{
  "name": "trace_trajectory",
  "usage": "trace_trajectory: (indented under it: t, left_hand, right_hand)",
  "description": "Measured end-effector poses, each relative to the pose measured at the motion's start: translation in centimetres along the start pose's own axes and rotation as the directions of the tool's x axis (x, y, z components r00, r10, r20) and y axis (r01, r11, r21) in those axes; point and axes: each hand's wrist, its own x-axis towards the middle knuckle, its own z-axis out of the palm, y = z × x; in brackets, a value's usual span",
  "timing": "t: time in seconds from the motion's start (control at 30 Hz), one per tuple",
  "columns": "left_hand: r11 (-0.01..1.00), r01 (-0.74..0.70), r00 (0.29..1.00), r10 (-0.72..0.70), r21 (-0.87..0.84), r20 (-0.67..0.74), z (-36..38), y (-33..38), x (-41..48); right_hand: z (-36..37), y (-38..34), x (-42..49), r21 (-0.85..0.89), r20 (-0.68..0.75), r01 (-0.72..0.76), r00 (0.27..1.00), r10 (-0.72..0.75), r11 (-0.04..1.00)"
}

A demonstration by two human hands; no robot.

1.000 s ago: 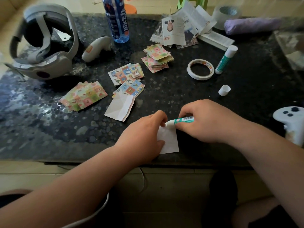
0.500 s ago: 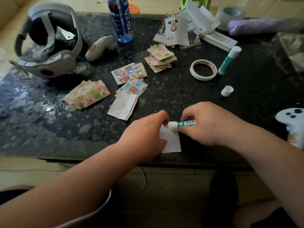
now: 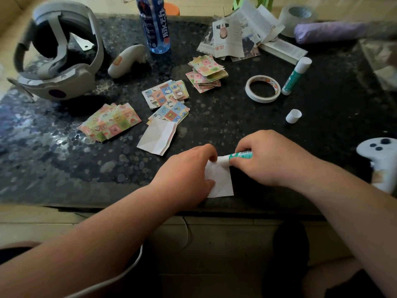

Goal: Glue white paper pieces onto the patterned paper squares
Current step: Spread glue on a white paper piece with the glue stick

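Observation:
A small white paper piece [image 3: 221, 181] lies near the table's front edge. My left hand [image 3: 187, 175] presses on its left side, fingertips at its top edge. My right hand [image 3: 270, 158] grips a green glue stick [image 3: 239, 155] lying sideways, its white tip touching the paper's top right corner. Piles of patterned paper squares sit further back: a pink-green pile [image 3: 109, 123] at left, two blue piles [image 3: 165, 93] [image 3: 169, 114] in the middle, another pile [image 3: 206, 73] behind. A creased white paper [image 3: 158, 136] lies just in front of the blue piles.
A glue cap [image 3: 293, 116], a second capped glue stick [image 3: 296, 75] and a tape roll [image 3: 263, 88] sit at right. A headset [image 3: 58, 59], controller [image 3: 126, 60] and bottle [image 3: 154, 24] stand at back left; folded newspapers [image 3: 238, 35] at back. Another controller [image 3: 380, 160] lies at the right edge.
The glue stick's tip slid a little left and back across the top of the white paper; my left hand stayed pressed on the paper.

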Motion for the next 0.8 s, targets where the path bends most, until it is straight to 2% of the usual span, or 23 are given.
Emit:
trace_trajectory:
  t: [0.13, 0.37, 0.5, 0.67, 0.8]
  left_hand:
    - [1.0, 0.007, 1.0, -0.007, 0.0, -0.003, 0.0, 0.0, 0.0]
    - [1.0, 0.005, 1.0, -0.005, 0.002, 0.007, -0.1, 0.0, -0.1]
    - [1.0, 0.003, 1.0, -0.003, 0.003, 0.008, -0.2, 0.0, -0.1]
    - [1.0, -0.012, 1.0, 0.012, 0.005, 0.021, -0.4, 0.0, -0.3]
    - [0.997, -0.067, 0.996, 0.065, 0.026, 0.053, -0.4, -0.2, -0.5]
  right_hand:
    - [0.2, -0.2, -0.1, -0.019, -0.011, 0.014, 1.0, -0.014, 1.0]
    - [0.0, -0.4, -1.1, -0.085, 0.167, 0.032, 0.986, -0.017, 0.996]
    - [-0.3, -0.3, -1.1, -0.085, 0.212, 0.062, 0.976, -0.043, 0.994]
    - [-3.5, 1.8, -1.3, 0.069, 0.188, 0.144, 0.97, -0.155, 0.987]
    - [-5.4, 3.5, -1.6, 0.246, 0.174, 0.126, 0.97, -0.172, 0.961]
